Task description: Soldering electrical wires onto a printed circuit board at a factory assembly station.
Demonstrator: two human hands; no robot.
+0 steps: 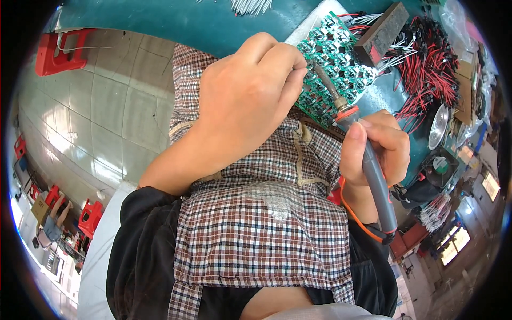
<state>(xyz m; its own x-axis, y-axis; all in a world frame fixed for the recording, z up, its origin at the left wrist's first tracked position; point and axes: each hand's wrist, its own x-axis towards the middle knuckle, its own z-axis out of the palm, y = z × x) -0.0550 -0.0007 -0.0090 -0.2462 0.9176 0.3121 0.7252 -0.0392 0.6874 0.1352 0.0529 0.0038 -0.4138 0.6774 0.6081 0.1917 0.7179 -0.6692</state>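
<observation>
My right hand [380, 146] grips a grey soldering iron [377, 186] with an orange-red collar and an orange cord. The iron points up and left, and its dark tip is over a panel of green circuit boards [336, 50] crowded with small silvery parts. At the panel's left edge my left hand [245, 85] is closed, thumb and fingertips pinched together close to the iron's tip. What those fingers hold, if anything, is hidden. Under the panel, a white pad [326, 9] shows at its upper edge.
A dark rectangular block [381, 34] sits on wires beside the panel. Red and black wires [432, 74] are heaped at the right, near a round metal dish [438, 126]. White wires [250, 6] lie on the teal table [149, 16]. A red stool [61, 50] stands at left.
</observation>
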